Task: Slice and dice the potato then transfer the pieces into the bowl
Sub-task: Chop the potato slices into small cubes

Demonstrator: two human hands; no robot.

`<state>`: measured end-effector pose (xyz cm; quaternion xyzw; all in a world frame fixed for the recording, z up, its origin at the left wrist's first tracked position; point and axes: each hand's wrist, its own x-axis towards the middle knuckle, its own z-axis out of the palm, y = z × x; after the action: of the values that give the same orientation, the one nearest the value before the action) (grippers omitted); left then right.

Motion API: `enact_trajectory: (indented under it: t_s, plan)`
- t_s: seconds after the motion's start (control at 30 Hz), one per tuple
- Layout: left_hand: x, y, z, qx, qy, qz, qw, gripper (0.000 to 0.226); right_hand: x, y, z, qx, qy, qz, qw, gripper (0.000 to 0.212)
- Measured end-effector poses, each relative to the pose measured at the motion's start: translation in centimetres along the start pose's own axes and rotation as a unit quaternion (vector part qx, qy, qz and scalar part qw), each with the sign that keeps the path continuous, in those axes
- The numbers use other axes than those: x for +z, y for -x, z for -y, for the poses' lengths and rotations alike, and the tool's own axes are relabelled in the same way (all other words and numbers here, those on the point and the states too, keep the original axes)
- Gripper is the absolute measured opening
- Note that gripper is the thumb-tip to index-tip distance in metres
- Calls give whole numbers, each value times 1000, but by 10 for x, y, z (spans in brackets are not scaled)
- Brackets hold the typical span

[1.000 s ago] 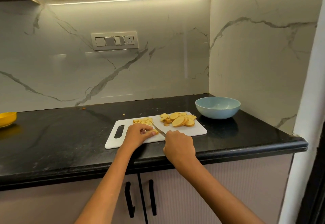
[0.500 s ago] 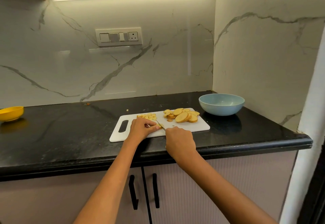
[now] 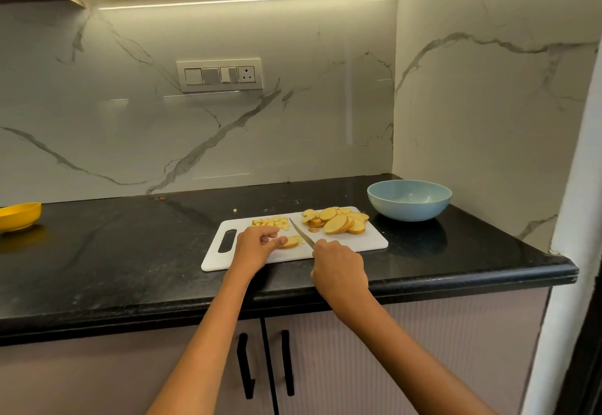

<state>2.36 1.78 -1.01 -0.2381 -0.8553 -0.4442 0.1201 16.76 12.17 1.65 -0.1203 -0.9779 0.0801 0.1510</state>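
We see the left hand (image 3: pixel 257 245) pinching a potato slice (image 3: pixel 291 242) on the cutting board (image 3: pixel 342 245) — right hand (image 3: pixel 338 268) curled round the knife (image 3: pixel 301 233).

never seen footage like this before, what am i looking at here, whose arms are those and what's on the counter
There is no machine: a person wears a camera on the head, so you look down along their own arms. The left hand holds a potato slice on the white cutting board. The right hand grips a knife beside that slice. A pile of slices and some diced pieces also lie on the board. The blue bowl stands to the right on the black counter; from this angle nothing shows inside it.
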Motion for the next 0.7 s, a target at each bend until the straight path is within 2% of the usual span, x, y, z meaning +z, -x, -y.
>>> enact_trajectory:
  t_s: [0.2, 0.53, 0.7]
  plan:
    - [0, 2, 1, 0, -10, 24, 1000, 37, -3, 4, 2, -23, 6, 10, 1000, 27]
    - [-1, 1, -3, 15, -25, 33, 999, 19, -4, -2, 17, -23, 37, 15, 999, 28]
    - [-2, 5, -6, 29, -37, 23, 999, 18, -6, -4, 23, -32, 57, 34, 997, 32]
